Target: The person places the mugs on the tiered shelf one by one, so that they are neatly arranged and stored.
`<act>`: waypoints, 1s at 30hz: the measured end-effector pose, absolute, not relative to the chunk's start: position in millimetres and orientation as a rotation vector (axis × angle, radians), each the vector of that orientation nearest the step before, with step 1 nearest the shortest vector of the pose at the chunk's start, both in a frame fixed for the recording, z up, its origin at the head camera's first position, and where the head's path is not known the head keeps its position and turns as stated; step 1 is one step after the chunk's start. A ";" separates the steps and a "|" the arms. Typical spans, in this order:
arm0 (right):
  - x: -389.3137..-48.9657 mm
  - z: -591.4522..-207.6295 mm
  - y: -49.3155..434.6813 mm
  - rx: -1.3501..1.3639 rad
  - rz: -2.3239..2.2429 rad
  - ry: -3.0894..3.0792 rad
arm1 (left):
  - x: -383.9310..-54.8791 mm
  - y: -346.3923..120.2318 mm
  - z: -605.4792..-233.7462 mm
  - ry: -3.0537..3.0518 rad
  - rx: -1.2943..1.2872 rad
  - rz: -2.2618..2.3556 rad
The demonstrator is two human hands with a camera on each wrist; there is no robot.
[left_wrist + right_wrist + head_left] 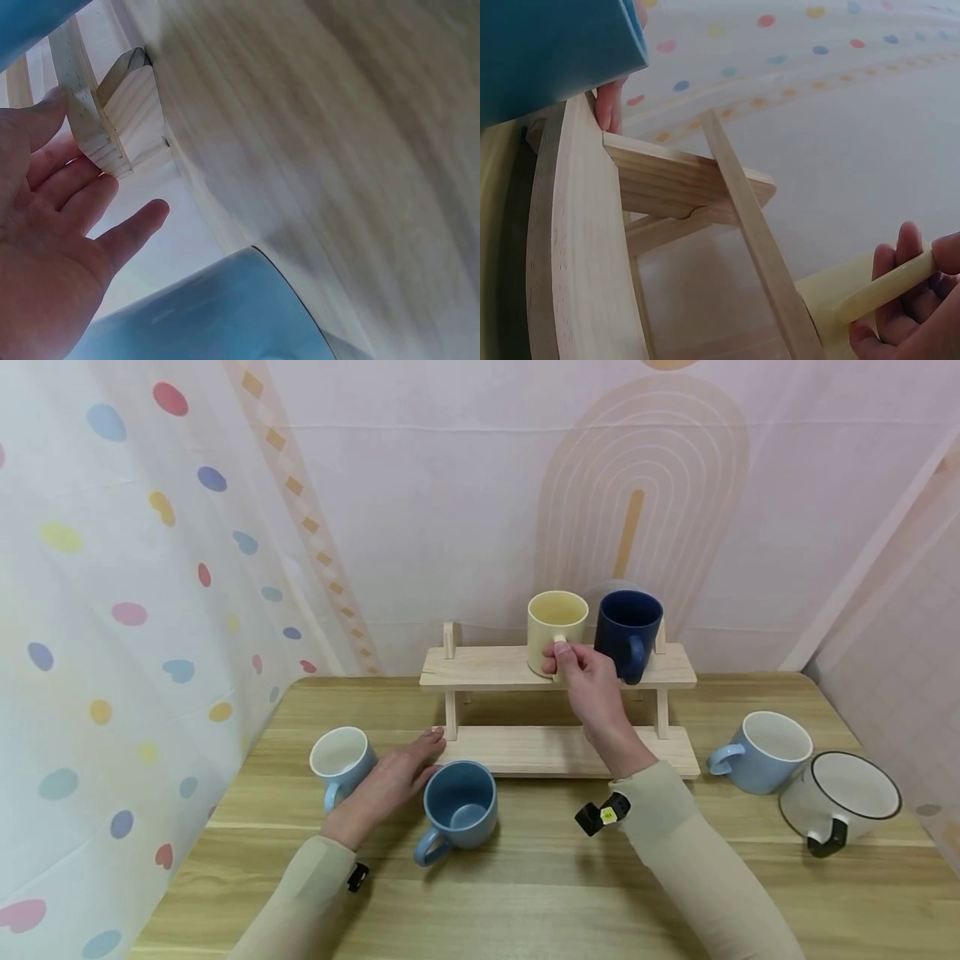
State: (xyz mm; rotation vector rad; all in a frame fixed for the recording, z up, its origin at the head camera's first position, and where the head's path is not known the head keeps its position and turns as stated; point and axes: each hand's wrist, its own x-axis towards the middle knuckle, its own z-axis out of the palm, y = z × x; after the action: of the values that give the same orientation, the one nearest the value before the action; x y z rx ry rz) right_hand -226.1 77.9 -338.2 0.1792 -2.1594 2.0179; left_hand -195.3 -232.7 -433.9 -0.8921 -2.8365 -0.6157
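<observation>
On the top tier of a wooden two-tier rack (487, 667) stands a pale yellow mug (551, 620). My right hand (588, 681) grips its handle (889, 289), fingers curled round it in the right wrist view. Just right of it on the same tier is a dark blue mug (626, 622), its handle facing front. My left hand (393, 777) touches the left end of the rack's lower tier with its fingers extended. A light blue mug (348, 756) stands left of that hand, and a teal-blue mug (472, 814) stands to its right, in front of the rack.
At the right of the wooden table (540, 893) stand another light blue mug (761, 764) and a white mug with a black rim (832, 793). Behind the table hangs a patterned curtain (420, 510). The rack's lower tier (525, 752) sits close to the tabletop.
</observation>
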 end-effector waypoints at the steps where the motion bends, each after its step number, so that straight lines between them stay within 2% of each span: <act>1: -226.3 -339.0 77.5 0.180 2.018 -2.162 | -195.1 -232.9 -433.8 -2.838 -0.892 -0.617; 14: -227.8 -346.5 79.2 0.215 2.003 -2.179 | -193.8 -234.8 -434.8 -2.842 -0.884 -0.634; 30: -208.0 -356.8 91.0 0.313 2.072 -2.133 | -192.6 -234.6 -435.2 -2.844 -0.876 -0.639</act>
State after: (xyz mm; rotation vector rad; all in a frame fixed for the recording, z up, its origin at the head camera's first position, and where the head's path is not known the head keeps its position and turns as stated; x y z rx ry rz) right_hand -208.0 91.0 -356.8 0.3130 -2.1327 2.0719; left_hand -192.6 -234.6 -435.2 -0.8755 -2.8444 -0.6393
